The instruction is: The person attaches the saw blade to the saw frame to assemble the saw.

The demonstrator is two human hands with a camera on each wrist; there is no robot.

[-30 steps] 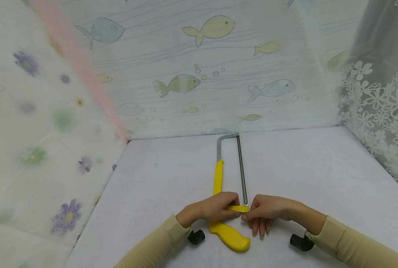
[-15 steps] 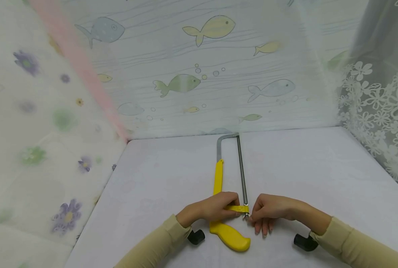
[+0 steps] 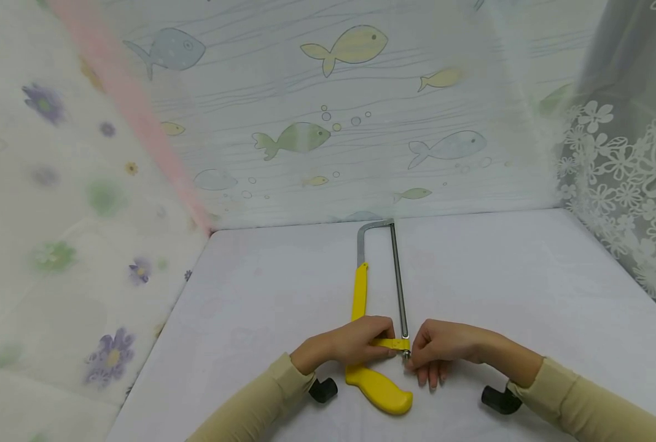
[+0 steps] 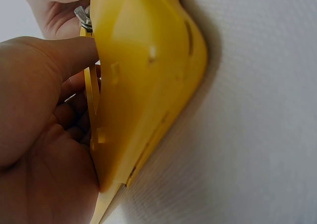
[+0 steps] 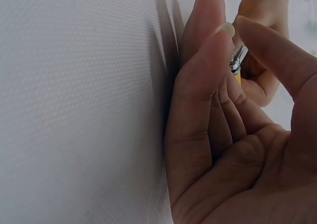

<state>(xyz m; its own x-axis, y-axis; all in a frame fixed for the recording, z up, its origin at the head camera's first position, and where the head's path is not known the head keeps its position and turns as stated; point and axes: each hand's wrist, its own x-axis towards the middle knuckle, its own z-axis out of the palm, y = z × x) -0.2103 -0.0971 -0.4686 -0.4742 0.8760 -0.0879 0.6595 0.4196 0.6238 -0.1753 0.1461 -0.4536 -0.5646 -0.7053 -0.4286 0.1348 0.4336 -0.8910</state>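
Note:
A hacksaw with a yellow handle (image 3: 382, 393) and yellow frame lies on the white-covered table, its dark blade (image 3: 398, 279) pointing away from me. My left hand (image 3: 355, 341) grips the frame near the handle, its fingers round the yellow blade-end arm (image 3: 401, 344). At the end of that arm sits a small metal wing nut (image 3: 406, 354), seen closer in the left wrist view beside the yellow handle (image 4: 143, 60). My right hand (image 3: 446, 344) has thumb and forefinger at the wing nut (image 5: 238, 58). Its other fingers (image 5: 190, 130) are loosely bent over the cloth.
The white table (image 3: 273, 282) meets a fish-print cloth (image 3: 303, 138) at the back. A floral cloth (image 3: 112, 276) hangs on the left and lace (image 3: 626, 166) on the right. Black wrist pieces (image 3: 324, 391) stick out under both sleeves.
My right fingers moved off the wing nut to the right, uncovering it, then came back slightly left to its lower end. My left hand and the hacksaw stay in place.

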